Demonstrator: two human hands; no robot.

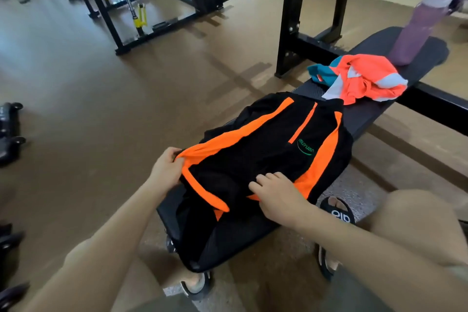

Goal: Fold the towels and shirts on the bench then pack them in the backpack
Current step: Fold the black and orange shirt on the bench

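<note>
Step in hand: folding the black-and-orange zip shirt [268, 159], spread front-up on the near end of the desk [367, 116], hem hanging over the edge.
Left hand [167, 170]: pinches the orange side panel at the shirt's left edge, lifting it slightly.
Right hand [276, 195]: fingers loosely bent, pressing the lower front; no grip visible.
Waiting: crumpled coral shirt [367, 83] and teal cloth [321, 73] farther along, near a purple bottle [415, 30].
Backpack: not in view.
Next move: probably carry the left side across while the right hand pins the cloth.
</note>
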